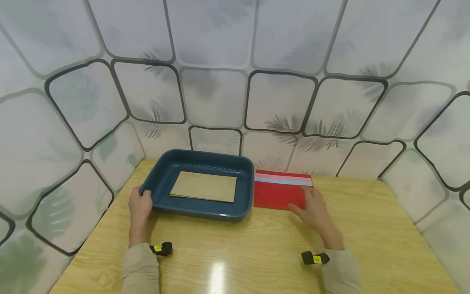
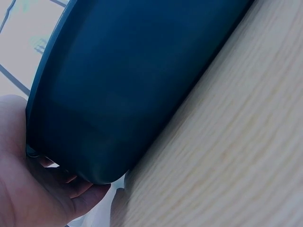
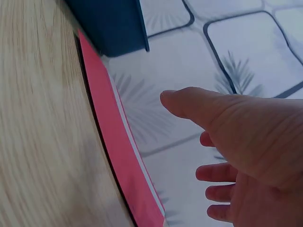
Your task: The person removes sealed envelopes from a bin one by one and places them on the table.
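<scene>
On my feed, the table (image 1: 264, 253) carries a blue tray (image 1: 205, 212); coloured envelopes (image 1: 277, 198) lie just right of it, brown envelopes (image 1: 205, 187) inside. My left hand (image 1: 139, 203) grips its left rim, best steady; my right hand (image 1: 314, 209), loosely spread, holds nothing: I'd pinch edges squarely.

a wooden table (image 1: 264, 253) bears blue tray (image 1: 202, 210), coloured envelopes (image 1: 277, 196).

I can read no words or numbers: the faint reddish print on the brown envelope (image 1: 203, 188), left of centre, and the marks on the light-blue paper strip (image 1: 291, 183), right of centre, are too small.
</scene>
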The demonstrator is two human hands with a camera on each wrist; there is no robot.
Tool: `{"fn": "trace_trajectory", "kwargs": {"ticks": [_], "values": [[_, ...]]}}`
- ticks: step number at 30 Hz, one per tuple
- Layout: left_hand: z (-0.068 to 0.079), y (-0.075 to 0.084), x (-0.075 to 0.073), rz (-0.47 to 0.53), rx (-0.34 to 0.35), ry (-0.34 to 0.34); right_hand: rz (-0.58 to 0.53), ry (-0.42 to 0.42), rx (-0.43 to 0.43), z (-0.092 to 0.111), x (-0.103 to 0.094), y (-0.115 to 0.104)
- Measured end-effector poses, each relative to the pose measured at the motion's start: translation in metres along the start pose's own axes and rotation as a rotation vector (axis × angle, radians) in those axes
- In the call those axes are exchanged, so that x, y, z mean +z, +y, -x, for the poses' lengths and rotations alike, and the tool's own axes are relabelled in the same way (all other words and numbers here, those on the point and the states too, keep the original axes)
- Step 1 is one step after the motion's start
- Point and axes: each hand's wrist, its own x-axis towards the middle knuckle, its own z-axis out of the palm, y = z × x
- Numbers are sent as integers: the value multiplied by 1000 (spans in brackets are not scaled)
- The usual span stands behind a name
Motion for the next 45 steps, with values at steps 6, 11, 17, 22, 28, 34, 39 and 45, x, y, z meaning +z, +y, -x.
{"fn": "trace_trajectory", "kwargs": {"ticks": [6, 11, 17, 22, 28, 34, 39, 45], "values": [[-1, 0, 0, -18, 9, 1, -37, -34, -41, -1, 10, -24], [0, -1, 0, -21, 9, -1, -45, -72, -77, -4, 19, -46], [-1, -2, 0, -23, 13, 9, -33, -107, -158, -14, 25, -73], [-1, -3, 0, -23, 19, 10, 22, -113, -296, -28, 28, -97], [0, -2, 0, -19, 27, 19, 132, -178, -397, -48, 40, -132], [1, -1, 1, -9, 33, 15, 247, -235, -463, -67, 63, -157], [1, -4, 2, -12, 19, -8, 276, -328, -393, -77, 81, -168], [0, -4, 0, 8, 15, -2, 313, -357, -375, -85, 96, -172]]}}
